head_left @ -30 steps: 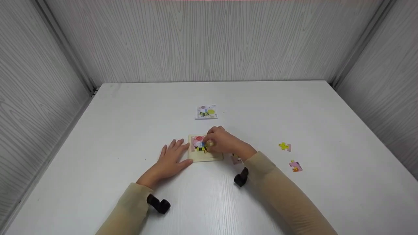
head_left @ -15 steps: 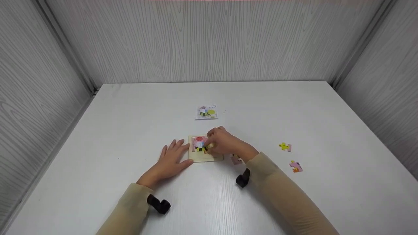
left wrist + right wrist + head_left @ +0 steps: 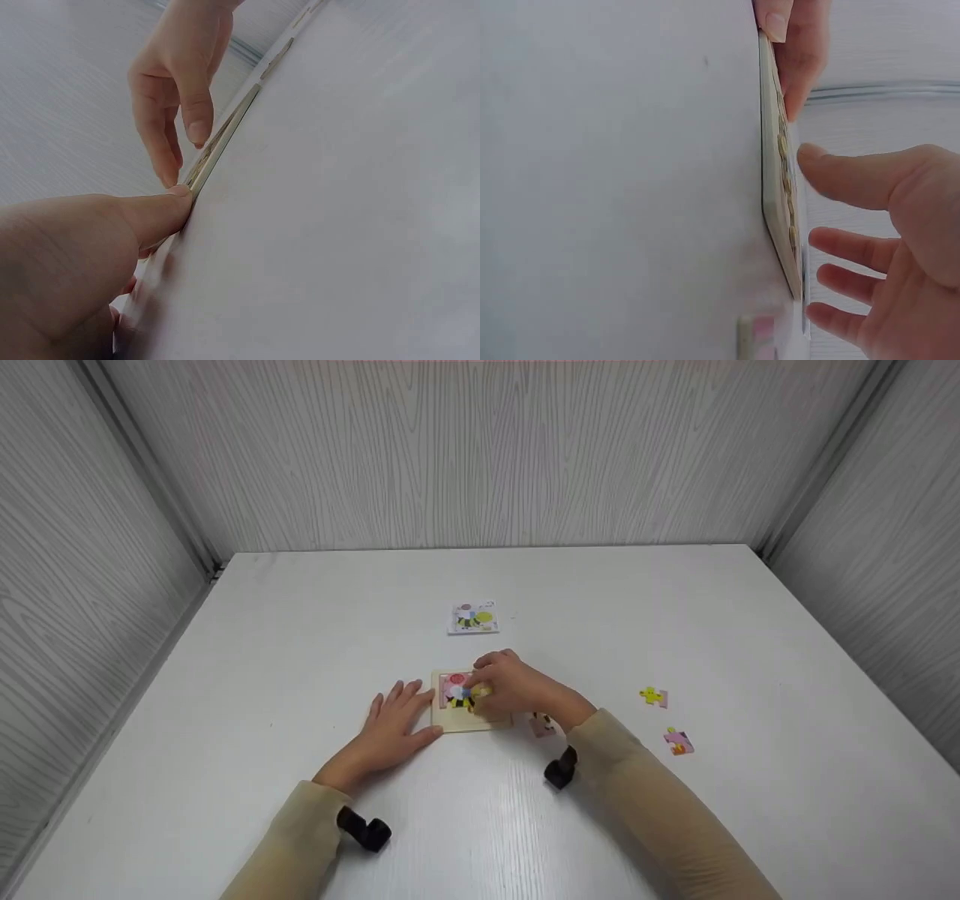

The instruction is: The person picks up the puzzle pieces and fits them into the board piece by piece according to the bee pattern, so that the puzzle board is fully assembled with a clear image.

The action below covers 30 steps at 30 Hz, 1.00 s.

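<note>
A small wooden jigsaw tray (image 3: 469, 724) lies mid-table, showing bee-picture pieces (image 3: 456, 690) set in it. My left hand (image 3: 390, 733) rests flat at the tray's left side; its straight thumb and a fingertip touch the tray's edge. Over the tray's right half is my right hand (image 3: 517, 684), fingers bent down at the pieces and hiding part of the picture. In the left wrist view, the right thumb and index finger are apart, with the index fingertip at the tray's surface. The right wrist view shows the right hand's other fingers spread, holding nothing visible.
Loose jigsaw pieces lie to the right: a yellow one (image 3: 653, 697), a pink one with orange (image 3: 679, 741), and another (image 3: 542, 725) partly beneath the right wrist. Behind the tray sits a square picture card (image 3: 474, 618) with the bee. Pale walls enclose the white table (image 3: 337, 607).
The right hand shifts very slightly over the tray's right half, its fingertips staying at the pieces. The left hand, card and loose pieces stay where they were.
</note>
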Motion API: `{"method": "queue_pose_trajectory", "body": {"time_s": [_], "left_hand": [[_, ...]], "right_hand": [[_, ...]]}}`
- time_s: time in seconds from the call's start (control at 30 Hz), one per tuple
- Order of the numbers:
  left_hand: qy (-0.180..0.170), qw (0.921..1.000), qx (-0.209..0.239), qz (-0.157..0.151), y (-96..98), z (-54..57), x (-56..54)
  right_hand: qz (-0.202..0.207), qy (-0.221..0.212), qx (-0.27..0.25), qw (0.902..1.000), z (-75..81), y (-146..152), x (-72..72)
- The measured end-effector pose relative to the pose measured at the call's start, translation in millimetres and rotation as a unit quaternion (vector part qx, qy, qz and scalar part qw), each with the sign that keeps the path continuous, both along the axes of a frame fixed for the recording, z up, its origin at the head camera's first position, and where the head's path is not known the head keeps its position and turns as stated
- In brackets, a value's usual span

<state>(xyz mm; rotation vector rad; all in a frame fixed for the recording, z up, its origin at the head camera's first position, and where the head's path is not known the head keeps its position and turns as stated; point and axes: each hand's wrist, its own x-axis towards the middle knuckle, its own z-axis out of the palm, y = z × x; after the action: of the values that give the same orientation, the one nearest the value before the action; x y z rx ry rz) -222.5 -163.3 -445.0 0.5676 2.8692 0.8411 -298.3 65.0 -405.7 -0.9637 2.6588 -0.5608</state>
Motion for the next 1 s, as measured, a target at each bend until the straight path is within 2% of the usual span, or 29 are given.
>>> {"method": "queue_pose_trajectory", "body": {"time_s": [0.23,0.53,1.0], "left_hand": [[0.002,1.0,-0.003,0.002,-4.5,-2.8,0.1],[0.0,0.9999,-0.003,0.012,-9.6,-4.1,3.2],[0.003,0.9999,-0.004,0.011,-8.5,-3.3,1.0]], "right_hand": [[-0.013,-0.026,-0.066,0.9974,8.4,15.8,0.9],[-0.058,-0.045,-0.052,0.996,5.0,41.3,4.6],[-0.059,-0.031,-0.11,0.9917,8.1,114.0,10.8]]}}
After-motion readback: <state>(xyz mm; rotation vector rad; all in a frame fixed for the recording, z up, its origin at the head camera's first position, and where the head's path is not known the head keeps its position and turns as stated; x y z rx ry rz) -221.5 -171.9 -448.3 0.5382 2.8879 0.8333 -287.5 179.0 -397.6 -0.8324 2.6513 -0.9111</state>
